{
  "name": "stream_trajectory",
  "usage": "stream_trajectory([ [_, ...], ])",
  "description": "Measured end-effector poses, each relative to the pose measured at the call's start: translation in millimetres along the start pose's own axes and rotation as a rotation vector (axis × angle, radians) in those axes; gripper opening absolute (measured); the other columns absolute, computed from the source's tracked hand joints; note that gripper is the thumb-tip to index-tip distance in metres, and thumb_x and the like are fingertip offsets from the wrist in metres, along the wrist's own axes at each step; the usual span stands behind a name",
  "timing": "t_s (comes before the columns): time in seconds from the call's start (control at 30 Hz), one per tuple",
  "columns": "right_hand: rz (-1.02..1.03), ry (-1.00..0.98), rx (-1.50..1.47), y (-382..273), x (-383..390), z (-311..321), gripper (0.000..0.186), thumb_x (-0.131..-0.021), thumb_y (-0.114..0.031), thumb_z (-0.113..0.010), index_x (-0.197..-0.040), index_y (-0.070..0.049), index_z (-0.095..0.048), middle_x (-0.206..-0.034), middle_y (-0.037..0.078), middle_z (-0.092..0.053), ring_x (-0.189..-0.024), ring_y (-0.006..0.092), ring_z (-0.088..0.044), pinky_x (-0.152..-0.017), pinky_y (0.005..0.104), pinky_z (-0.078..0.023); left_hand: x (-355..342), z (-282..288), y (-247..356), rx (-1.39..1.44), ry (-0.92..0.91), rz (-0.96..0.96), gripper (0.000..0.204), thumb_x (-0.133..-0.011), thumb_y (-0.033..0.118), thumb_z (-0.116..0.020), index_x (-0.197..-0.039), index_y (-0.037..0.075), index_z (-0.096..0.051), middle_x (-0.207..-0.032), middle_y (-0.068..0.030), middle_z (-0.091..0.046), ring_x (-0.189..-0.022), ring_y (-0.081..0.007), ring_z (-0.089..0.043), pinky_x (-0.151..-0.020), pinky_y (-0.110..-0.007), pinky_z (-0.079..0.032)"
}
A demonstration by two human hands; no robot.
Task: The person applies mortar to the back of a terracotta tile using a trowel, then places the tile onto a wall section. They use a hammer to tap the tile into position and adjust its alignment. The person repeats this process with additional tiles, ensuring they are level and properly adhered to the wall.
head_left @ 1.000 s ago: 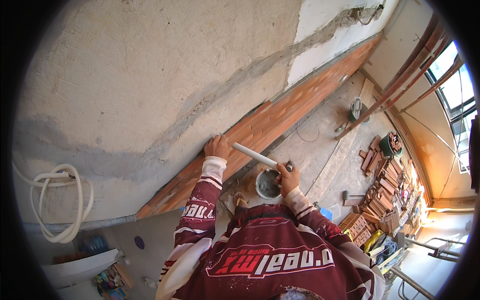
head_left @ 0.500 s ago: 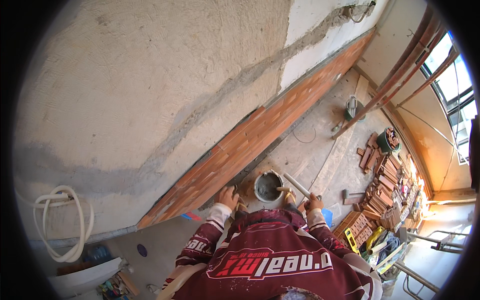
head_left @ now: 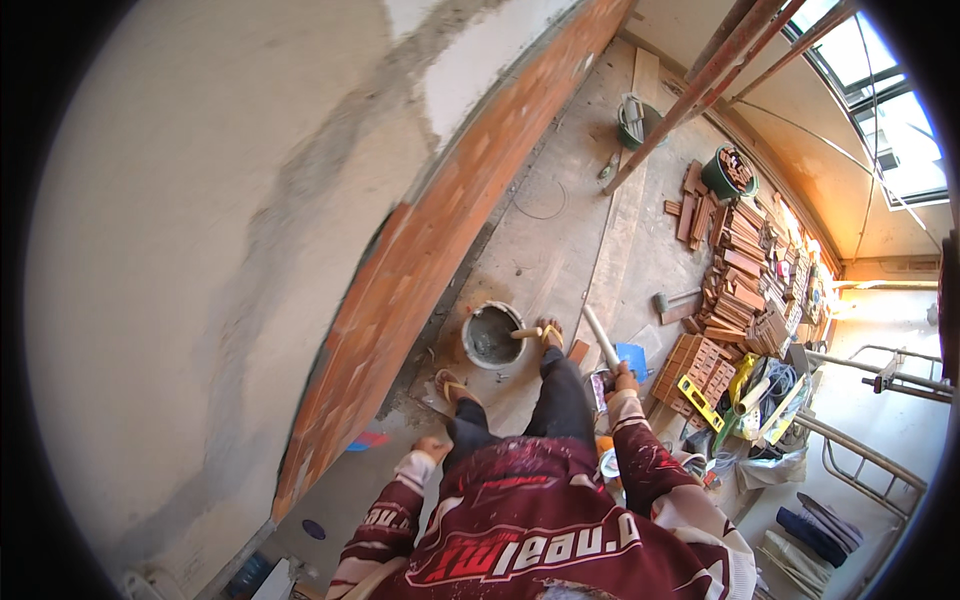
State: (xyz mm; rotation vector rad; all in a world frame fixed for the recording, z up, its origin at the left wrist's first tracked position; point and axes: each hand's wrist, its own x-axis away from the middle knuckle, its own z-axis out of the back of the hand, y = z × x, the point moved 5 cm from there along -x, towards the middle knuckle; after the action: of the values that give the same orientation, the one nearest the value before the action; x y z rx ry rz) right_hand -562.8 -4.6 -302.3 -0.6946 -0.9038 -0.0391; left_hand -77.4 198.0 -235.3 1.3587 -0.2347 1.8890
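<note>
Overhanging dusty floor [head_left: 510, 265] beside brickwork [head_left: 415, 262], white tube [head_left: 602, 336].

A round, dark green bucket [head_left: 715, 181] holds reddish-brown fragments [head_left: 736, 168]. A yellow, straight-edged spirit level [head_left: 700, 403] lies beside stacked reddish-brown blocks [head_left: 685, 370]. A dark-headed mallet [head_left: 660, 303] rests on the grey floor [head_left: 560, 255]. Rust-red poles [head_left: 690, 103] slant near a black-framed glass window [head_left: 905, 145].

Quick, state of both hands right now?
Left hand: nothing visible in it; can't tell if open or closed.
Right hand: closed, holding a white rod.
</note>
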Motion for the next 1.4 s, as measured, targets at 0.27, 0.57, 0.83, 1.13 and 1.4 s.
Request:
stream_trajectory([
  [0.27,-0.088,-0.028,0.171,42,-163,-115,0.028,-0.085,-0.025,-0.070,-0.090,-0.001,-0.057,-0.064,0.008,-0.057,-0.046,0.0151,-0.052,-0.038,0.0321,-0.041,24,-110,-11,0.120,-0.147,0.426,0.059,-0.074,0.055,-0.067,-0.107,0.006,-0.067,-0.106,-0.0191,-0.066,-0.102,-0.0349,-0.061,-0.090,-0.040,-0.047],
  [0.57,-0.010,0.039,-0.313,31,-379,-203,0.020,-0.090,-0.019,-0.060,-0.098,-0.003,-0.052,-0.073,0.009,-0.059,-0.056,0.0174,-0.059,-0.046,0.0317,-0.049,6,-189,88,0.269,-0.264,0.820,0.092,-0.069,0.063,-0.069,-0.129,-0.004,-0.047,-0.125,-0.0244,-0.055,-0.119,-0.0365,-0.051,-0.100,-0.040,-0.040],
  [0.83,-0.206,0.205,0.185,44,-449,-219,0.033,-0.090,-0.032,-0.058,-0.093,0.001,-0.062,-0.074,0.012,-0.061,-0.065,0.0238,-0.058,-0.061,0.0400,-0.045,-6,-205,62,0.311,-0.111,0.939,0.079,-0.058,0.054,-0.082,-0.107,-0.001,-0.053,-0.098,-0.0239,-0.065,-0.093,-0.0358,-0.064,-0.083,-0.040,-0.050],
  [1.13,0.534,-0.999,1.289,156,-184,-315,0.048,-0.088,-0.040,-0.055,-0.114,0.000,-0.053,-0.101,0.023,-0.064,-0.100,0.0412,-0.060,-0.088,0.0453,-0.046,21,-190,100,0.306,0.019,0.846,0.068,-0.063,0.052,-0.080,-0.099,-0.001,-0.058,-0.094,-0.0203,-0.065,-0.088,-0.0300,-0.064,-0.077,-0.039,-0.051],
  [1.4,0.550,-1.064,1.628,169,-84,-298,0.039,-0.086,-0.024,-0.051,-0.119,-0.002,-0.052,-0.100,0.021,-0.066,-0.099,0.0379,-0.063,-0.084,0.0430,-0.050,47,-261,43,0.690,0.089,0.614,0.045,-0.075,0.035,-0.075,-0.099,-0.001,-0.062,-0.094,-0.0128,-0.066,-0.087,-0.0216,-0.064,-0.076,-0.034,-0.052],
])
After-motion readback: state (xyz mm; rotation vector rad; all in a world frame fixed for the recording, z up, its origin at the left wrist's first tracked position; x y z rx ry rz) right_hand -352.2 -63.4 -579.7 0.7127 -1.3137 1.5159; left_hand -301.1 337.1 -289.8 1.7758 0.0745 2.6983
